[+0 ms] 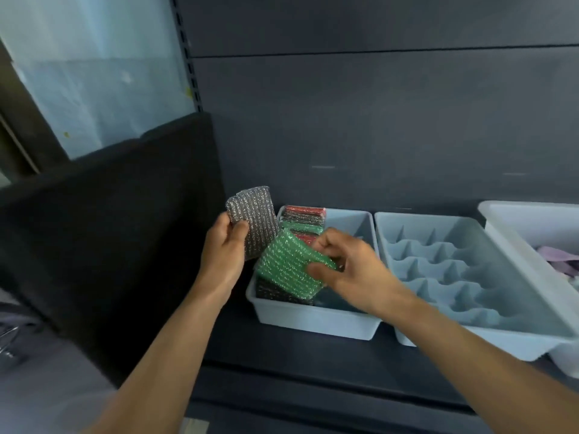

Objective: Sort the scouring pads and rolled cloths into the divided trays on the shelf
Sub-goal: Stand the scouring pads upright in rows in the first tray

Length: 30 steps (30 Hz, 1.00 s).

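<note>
**Both hands holding pads at the tray**

The left hand (224, 249) is gripping silver pads (253, 220), thumb across them, just beside the tray's (313, 321) back corner. The right hand (351, 270) is pinching a green pad (288, 267) between thumb and fingers, tilted above the tray. Red, green and dark pads (305, 216) are standing packed inside. A divided tray (470, 336) is sitting alongside on the shelf (282, 355); a white bin (532, 220) beyond is holding lilac cloth (560, 258).
</note>
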Motion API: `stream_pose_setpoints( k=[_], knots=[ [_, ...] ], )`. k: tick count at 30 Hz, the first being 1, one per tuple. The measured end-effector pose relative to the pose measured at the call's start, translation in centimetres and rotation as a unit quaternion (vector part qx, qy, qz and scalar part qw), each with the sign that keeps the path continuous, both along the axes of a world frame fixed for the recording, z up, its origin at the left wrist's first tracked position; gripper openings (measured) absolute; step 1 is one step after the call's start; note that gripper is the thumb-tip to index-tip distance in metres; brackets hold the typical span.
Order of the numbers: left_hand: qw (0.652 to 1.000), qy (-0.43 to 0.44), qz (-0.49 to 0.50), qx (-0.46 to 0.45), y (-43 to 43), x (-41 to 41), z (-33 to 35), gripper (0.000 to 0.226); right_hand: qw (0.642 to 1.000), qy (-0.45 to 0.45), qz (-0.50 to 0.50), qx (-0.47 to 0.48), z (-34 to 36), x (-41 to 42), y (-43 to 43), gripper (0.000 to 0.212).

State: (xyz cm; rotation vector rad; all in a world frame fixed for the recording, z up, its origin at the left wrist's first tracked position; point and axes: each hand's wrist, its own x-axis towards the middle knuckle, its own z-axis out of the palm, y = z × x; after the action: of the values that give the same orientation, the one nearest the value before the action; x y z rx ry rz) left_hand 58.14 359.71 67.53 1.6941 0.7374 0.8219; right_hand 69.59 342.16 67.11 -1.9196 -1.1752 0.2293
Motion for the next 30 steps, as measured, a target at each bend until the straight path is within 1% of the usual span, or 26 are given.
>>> stream_pose_setpoints(
  k=[4, 7, 10, 13, 19, 21, 24, 27, 30],
  knots=[
    [1.000, 0.003, 0.002, 0.019, 0.5, -0.6, 0.2, 0.019, 0.984, -0.159, -0.023, -0.078, -0.3, -1.7, 1.3, 0.021],
    [0.999, 0.010, 0.000, 0.036, 0.6, -0.6, 0.2, 0.017, 0.972, -0.209, 0.004, -0.107, -0.8, -2.2, 1.6, 0.018],
    [0.999, 0.012, -0.010, 0.048, 0.6, -0.6, 0.3, 0.017, 0.965, -0.215, 0.030, -0.147, -0.3, -1.6, 1.8, 0.017],
    [0.999, 0.017, -0.016, 0.045, 0.6, -0.4, 0.3, 0.016, 0.959, -0.222, 0.049, -0.168, 0.3, -1.5, 2.2, 0.022],
    [0.999, -0.004, -0.029, 0.044, 0.1, 0.2, 0.5, 0.016, 0.942, -0.234, 0.063, -0.234, -0.3, -2.1, 4.0, 0.026],
    [0.998, -0.003, -0.038, 0.047, 0.1, 0.2, 0.4, 0.020, 0.943, -0.231, 0.062, -0.233, 0.1, -1.6, 4.2, 0.028],
    [0.998, -0.011, -0.040, 0.045, 0.1, 0.1, 0.3, 0.016, 0.948, -0.231, 0.068, -0.208, 0.5, -1.6, 4.1, 0.034],
    [0.998, -0.023, -0.040, 0.037, 0.0, 0.3, 0.3, 0.016, 0.943, -0.229, 0.105, -0.215, -0.5, -2.0, 4.6, 0.022],
    [0.998, -0.026, -0.047, 0.042, -0.2, 0.5, 0.4, 0.016, 0.941, -0.211, 0.138, -0.227, -1.0, -1.6, 4.9, 0.019]
  ],
)
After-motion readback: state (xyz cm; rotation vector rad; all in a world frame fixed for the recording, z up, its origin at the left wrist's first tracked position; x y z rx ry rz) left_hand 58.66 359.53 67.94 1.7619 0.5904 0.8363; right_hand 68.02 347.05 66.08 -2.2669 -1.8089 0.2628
